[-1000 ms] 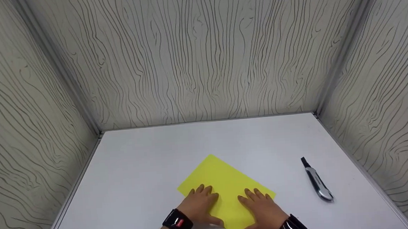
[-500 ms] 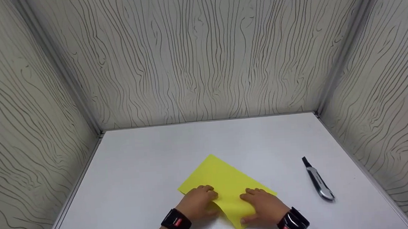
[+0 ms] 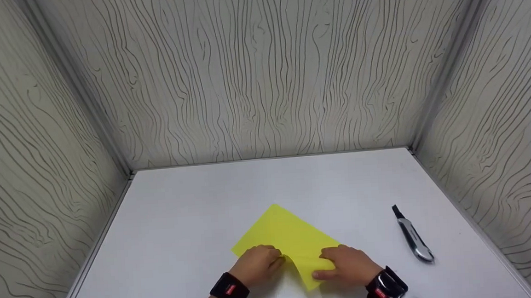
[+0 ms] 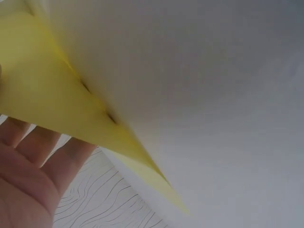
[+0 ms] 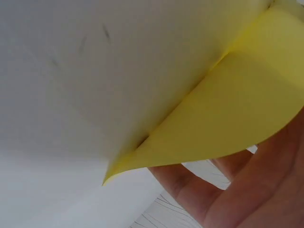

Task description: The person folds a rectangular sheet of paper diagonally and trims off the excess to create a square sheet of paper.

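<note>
A yellow sheet of paper (image 3: 282, 231) lies turned at an angle on the white table, its near part lifted and bowed between the two hands. My left hand (image 3: 257, 262) grips the paper's near left edge, its fingertips over the top. On the right, my right hand (image 3: 348, 264) holds the near right side with the thumb toward the near corner. In the left wrist view the raised underside of the paper (image 4: 52, 95) rises over the fingers. The right wrist view shows the curved edge of the paper (image 5: 213, 123) against the fingers of the right hand (image 5: 251, 190).
A utility knife (image 3: 414, 236) with a silver and black body lies on the table to the right of the paper. Wood-grain patterned panels (image 3: 261, 75) enclose the white table (image 3: 181, 209) at the back and both sides.
Both hands have gone from lying flat on the paper to gripping its near edges. The paper's near part has lifted off the table and curved, its near corner drawn up away from me.
</note>
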{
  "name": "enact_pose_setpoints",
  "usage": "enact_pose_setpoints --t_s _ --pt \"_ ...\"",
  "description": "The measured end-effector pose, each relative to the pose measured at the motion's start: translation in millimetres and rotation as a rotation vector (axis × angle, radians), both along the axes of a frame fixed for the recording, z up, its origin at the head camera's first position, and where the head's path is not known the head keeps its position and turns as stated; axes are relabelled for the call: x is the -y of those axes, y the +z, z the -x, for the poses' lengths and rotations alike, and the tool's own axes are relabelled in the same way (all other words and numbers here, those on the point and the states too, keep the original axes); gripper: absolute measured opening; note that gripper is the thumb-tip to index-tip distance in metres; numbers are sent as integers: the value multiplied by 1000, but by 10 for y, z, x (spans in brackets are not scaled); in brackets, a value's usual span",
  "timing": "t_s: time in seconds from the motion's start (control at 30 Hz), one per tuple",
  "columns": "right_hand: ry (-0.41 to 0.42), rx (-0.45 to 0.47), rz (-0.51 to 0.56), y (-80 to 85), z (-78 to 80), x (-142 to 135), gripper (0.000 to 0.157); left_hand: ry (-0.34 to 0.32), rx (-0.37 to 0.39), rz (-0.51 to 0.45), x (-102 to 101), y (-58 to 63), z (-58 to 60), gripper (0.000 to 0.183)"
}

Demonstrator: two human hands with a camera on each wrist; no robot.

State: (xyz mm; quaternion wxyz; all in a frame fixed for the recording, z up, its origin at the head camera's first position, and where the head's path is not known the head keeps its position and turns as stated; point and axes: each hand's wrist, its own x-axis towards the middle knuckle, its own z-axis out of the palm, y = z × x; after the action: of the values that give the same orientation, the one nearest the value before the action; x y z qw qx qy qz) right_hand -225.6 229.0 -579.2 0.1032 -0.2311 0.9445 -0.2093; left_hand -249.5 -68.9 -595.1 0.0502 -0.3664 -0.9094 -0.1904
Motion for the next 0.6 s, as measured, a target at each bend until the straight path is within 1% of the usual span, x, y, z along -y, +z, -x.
enact_pose_setpoints --t_s 0.1,0.23,0.33,0.43,0.5,0.53,0.6 --pt "-13 42 62 20 -6 -45 60 -2 19 -14 0 13 7 35" --pt "32 76 174 36 -6 -136 57 -2 48 -32 11 1 30 37" --pt "53 81 249 28 -12 -200 55 4 64 -44 24 5 35 37" --pt "24 113 311 5 -5 -217 56 12 84 -49 31 33 23 37" --pt "-24 125 321 -22 12 -219 57 18 96 -53 31 47 14 37" --pt "-51 136 332 -36 22 -221 56 23 105 -54 30 55 10 37" --pt "-99 130 343 -62 39 -236 51 28 125 -62 29 64 1 37"
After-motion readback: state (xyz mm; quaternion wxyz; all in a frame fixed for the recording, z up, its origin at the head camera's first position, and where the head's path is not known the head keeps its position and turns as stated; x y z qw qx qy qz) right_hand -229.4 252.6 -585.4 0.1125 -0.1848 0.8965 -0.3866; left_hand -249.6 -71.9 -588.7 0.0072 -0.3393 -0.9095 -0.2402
